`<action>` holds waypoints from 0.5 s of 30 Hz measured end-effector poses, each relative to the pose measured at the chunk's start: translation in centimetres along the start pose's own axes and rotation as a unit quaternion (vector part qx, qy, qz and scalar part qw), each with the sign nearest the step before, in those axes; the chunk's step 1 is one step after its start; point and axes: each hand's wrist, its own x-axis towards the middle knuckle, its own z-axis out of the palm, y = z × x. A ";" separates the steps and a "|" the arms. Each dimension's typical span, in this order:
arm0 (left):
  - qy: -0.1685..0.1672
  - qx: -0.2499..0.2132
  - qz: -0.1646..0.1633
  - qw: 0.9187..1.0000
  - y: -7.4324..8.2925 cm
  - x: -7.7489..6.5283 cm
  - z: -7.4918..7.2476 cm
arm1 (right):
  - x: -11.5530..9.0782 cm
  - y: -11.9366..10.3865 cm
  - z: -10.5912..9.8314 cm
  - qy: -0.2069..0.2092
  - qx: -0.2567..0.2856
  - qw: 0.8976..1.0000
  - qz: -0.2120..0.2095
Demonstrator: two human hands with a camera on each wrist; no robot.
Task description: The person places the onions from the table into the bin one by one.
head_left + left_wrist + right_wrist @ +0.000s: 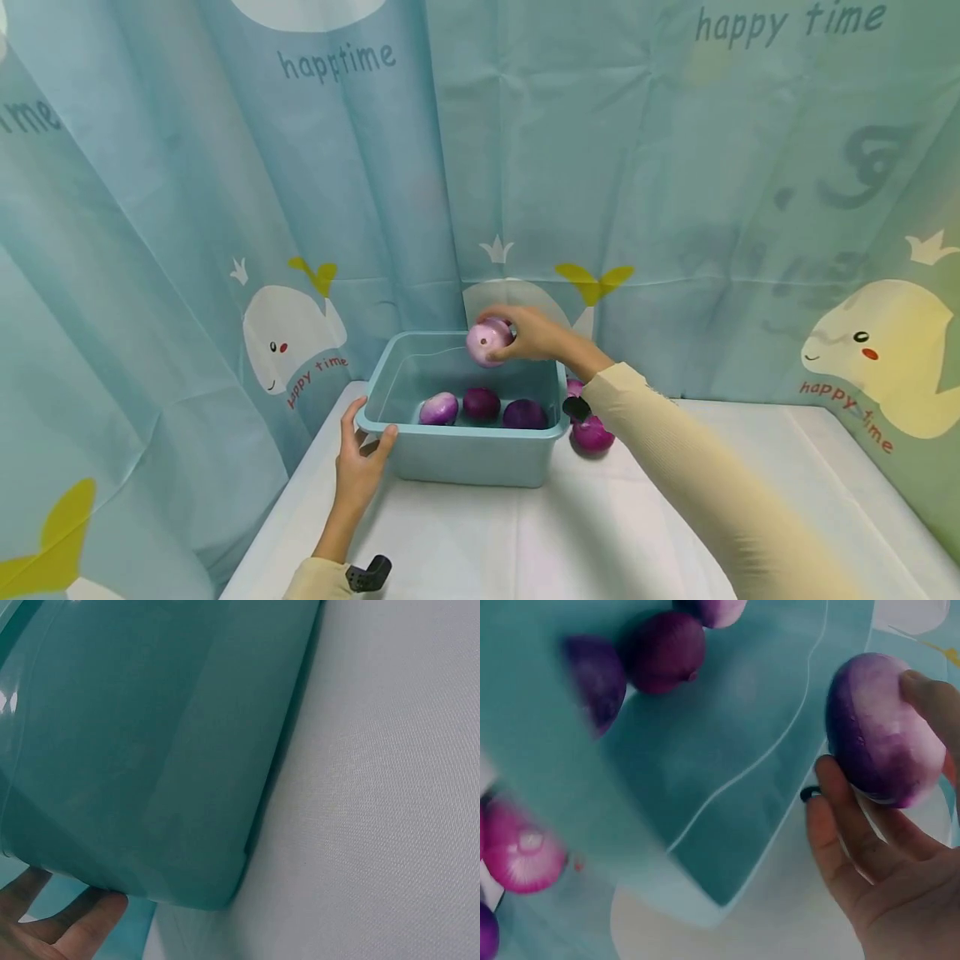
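A light blue plastic bin (468, 458) stands on the table with three purple onions inside: a pale one (438, 409), a dark red one (481, 404) and a dark purple one (525, 416). Over the bin's back part, my right hand (536, 335) holds a purple-and-white onion (486, 343) between thumb and fingers. In the right wrist view that onion (885, 731) is near the bin's rim. My left hand (357, 477) grips the bin's front left corner, thumb at the front. The left wrist view shows its fingers (90, 926) against the bin wall (165, 750).
Beside the bin on the right lie more purple onions, one (592, 437) in front and another (574, 388) partly hidden behind my right wrist. A white cloth (645, 517) covers the table. Blue printed curtains (555, 167) hang close behind and at the left.
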 end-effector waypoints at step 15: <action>0.003 -0.005 0.004 1.000 0.3 -0.2 -0.1 | 1.5 -0.5 2.3 -0.060 0.000 0.997 0.042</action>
